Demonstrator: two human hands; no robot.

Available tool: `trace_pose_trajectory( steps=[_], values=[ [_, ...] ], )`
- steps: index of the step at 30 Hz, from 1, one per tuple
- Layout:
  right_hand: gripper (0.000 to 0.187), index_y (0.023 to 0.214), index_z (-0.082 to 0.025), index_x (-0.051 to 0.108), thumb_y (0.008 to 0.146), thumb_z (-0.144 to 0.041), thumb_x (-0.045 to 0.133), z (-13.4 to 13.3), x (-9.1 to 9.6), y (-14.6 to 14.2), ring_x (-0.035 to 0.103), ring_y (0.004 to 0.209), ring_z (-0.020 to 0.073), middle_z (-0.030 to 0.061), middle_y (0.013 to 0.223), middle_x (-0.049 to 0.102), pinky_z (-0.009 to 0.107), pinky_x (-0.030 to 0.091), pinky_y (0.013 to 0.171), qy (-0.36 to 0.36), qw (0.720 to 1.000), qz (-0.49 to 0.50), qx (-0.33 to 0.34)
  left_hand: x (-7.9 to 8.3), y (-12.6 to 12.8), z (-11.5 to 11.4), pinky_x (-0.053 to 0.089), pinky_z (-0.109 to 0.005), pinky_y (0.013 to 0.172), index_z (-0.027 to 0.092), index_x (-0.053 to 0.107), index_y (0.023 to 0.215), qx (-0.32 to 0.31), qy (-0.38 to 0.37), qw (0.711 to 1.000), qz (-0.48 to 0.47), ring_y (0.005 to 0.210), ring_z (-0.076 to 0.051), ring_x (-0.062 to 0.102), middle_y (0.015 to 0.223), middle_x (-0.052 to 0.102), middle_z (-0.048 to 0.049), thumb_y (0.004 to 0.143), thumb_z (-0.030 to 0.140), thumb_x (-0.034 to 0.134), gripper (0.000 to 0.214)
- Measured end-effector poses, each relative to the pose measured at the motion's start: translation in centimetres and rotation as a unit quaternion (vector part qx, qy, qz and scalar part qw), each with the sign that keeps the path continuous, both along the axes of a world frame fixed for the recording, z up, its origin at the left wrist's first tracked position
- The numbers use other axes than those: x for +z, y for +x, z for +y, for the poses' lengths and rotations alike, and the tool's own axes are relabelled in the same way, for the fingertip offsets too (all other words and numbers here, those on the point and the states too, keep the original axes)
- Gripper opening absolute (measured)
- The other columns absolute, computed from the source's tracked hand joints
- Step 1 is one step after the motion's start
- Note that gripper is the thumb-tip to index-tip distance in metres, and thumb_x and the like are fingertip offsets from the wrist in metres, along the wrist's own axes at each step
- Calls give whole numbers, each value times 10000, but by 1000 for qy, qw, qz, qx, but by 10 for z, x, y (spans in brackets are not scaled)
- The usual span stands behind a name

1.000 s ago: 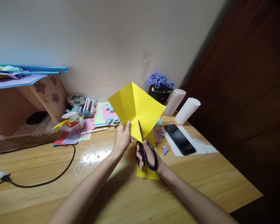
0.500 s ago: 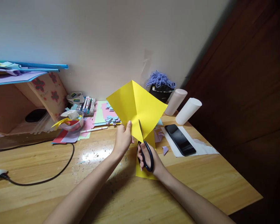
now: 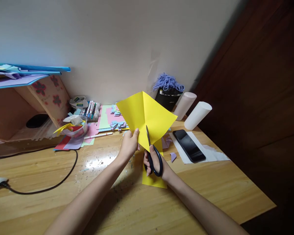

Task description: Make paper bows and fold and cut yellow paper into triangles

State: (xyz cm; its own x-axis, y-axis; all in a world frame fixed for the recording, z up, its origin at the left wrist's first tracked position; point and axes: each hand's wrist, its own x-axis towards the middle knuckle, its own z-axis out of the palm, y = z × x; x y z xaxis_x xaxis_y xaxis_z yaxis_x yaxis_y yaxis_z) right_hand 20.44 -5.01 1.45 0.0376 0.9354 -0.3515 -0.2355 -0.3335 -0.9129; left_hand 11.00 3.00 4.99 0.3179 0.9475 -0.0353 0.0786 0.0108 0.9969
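My left hand point(image 3: 129, 145) pinches the lower left edge of a creased yellow paper sheet point(image 3: 147, 117), held up above the wooden desk point(image 3: 107, 192). Black-handled scissors point(image 3: 153, 156) are gripped in my right hand point(image 3: 158, 166), fingers through the loops. The blades point up and are cutting into the sheet's lower edge near the crease. A cut part of the yellow paper hangs down under my right hand onto the desk.
A black phone point(image 3: 189, 146) lies on white paper at right. Two white cylinders point(image 3: 191, 111) and a black holder with purple yarn point(image 3: 168, 89) stand at the back. Markers, coloured paper scraps and a plastic bowl point(image 3: 74, 127) sit back left; a black cable point(image 3: 39, 186) crosses the left.
The yellow sheet has tipped lower and slightly right. The scissors handles have closed and my right hand has shifted up a little into the paper.
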Motion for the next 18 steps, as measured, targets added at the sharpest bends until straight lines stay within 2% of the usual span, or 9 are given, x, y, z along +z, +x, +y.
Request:
trace_pose_trajectory(
  steps=[6, 12, 18],
  values=[
    [687, 688, -201, 372, 525, -866, 431, 3, 0, 1, 374, 227, 53, -113, 376, 391, 187, 383, 255, -10, 1000, 2, -10, 3, 0, -2, 234, -188, 342, 181, 374, 386, -8, -17, 1000, 18, 236, -57, 301, 246, 346, 32, 877, 303, 381, 507],
    [620, 694, -201, 376, 596, -805, 477, 3, -10, 3, 382, 237, 54, -110, 395, 407, 180, 378, 244, -7, 1000, 6, -11, 7, 2, -3, 229, -195, 343, 184, 377, 385, 5, -28, 999, 20, 239, -64, 296, 244, 335, 33, 876, 288, 384, 502],
    [569, 719, -200, 391, 662, -758, 479, 1, -13, 6, 390, 260, 49, -112, 428, 407, 172, 383, 252, 7, 1000, -12, -5, 3, 1, -3, 237, -191, 344, 183, 370, 384, 15, -31, 999, 26, 246, -63, 302, 253, 341, 32, 874, 309, 387, 506]
  ],
)
